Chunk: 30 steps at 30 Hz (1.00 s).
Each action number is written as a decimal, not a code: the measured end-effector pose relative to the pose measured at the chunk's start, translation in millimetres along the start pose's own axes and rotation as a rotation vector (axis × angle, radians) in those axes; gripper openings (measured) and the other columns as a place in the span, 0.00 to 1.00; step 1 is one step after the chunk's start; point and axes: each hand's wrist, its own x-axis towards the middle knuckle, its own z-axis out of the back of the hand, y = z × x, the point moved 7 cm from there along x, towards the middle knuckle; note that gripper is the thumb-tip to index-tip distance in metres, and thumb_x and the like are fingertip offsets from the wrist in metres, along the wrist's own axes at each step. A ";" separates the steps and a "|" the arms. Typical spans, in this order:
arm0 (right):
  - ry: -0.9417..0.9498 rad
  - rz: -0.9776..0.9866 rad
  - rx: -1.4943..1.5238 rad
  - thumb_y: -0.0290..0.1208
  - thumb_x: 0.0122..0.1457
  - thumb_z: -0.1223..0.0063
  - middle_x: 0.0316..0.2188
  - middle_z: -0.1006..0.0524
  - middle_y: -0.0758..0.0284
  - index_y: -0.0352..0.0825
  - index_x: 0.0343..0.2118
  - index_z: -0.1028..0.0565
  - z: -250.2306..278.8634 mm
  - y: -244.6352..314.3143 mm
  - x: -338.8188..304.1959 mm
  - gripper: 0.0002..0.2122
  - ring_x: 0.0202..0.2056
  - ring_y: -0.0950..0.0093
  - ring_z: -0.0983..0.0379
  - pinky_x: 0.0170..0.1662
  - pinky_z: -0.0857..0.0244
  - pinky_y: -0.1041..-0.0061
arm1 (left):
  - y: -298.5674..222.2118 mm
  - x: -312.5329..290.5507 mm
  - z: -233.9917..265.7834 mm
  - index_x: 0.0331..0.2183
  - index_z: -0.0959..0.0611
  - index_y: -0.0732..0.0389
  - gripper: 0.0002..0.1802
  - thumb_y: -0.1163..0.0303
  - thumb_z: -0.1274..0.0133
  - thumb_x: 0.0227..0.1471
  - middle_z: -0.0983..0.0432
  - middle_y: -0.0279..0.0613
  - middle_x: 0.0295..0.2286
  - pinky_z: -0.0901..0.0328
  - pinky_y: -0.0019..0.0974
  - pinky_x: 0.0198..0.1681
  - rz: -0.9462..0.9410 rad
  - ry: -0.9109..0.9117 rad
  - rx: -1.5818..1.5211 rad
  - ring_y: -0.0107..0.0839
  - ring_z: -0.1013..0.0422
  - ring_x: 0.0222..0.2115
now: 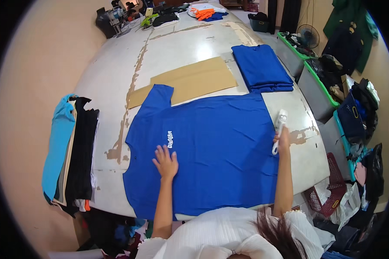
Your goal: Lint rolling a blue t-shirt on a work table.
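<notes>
A blue T-shirt (220,142) lies spread flat on the table, its neckline to the left and white lettering on its chest. My left hand (166,161) rests open on it, fingers spread, just below the lettering. At the shirt's right edge, my right hand (283,140) is closed round the handle of a white lint roller (282,117), whose head points away from me. Beyond the shirt lies a flat sheet of brown cardboard (194,80), partly under the shirt's far sleeve. A neat stack of folded blue shirts (263,69) sits at the far right.
The worn white table (112,86) stretches far ahead. Dark and light-blue garments (60,146) hang over its left edge. Along the right stand grey bins (322,90) full of clothes and a dark red basket (328,190). Orange and white clothes (205,13) lie at the far end.
</notes>
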 end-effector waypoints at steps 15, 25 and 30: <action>1.620 -0.785 -1.046 0.42 0.58 0.59 0.16 0.39 0.75 0.39 0.48 0.37 -146.1 -149.7 -226.2 0.18 0.12 0.88 0.47 0.12 0.53 0.88 | 183.3 -76.4 44.4 0.56 0.46 0.58 0.32 0.51 0.68 0.55 0.59 0.46 0.58 0.65 0.49 0.58 0.282 -0.137 0.092 0.43 0.60 0.58; 1.102 -0.005 -0.806 0.39 0.58 0.58 0.16 0.34 0.70 0.37 0.39 0.35 -256.3 -141.7 -241.9 0.12 0.12 0.81 0.40 0.12 0.44 0.80 | 202.3 -86.1 64.1 0.54 0.42 0.62 0.31 0.56 0.61 0.53 0.54 0.47 0.57 0.62 0.50 0.57 0.162 -0.082 -0.102 0.42 0.57 0.58; 1.831 -0.600 -1.244 0.45 0.57 0.57 0.16 0.35 0.74 0.41 0.52 0.37 -261.3 -203.5 -333.2 0.21 0.12 0.87 0.44 0.14 0.49 0.87 | 213.6 -101.2 69.6 0.55 0.43 0.62 0.31 0.56 0.61 0.53 0.54 0.47 0.57 0.64 0.54 0.57 -0.001 -0.011 -0.080 0.45 0.57 0.57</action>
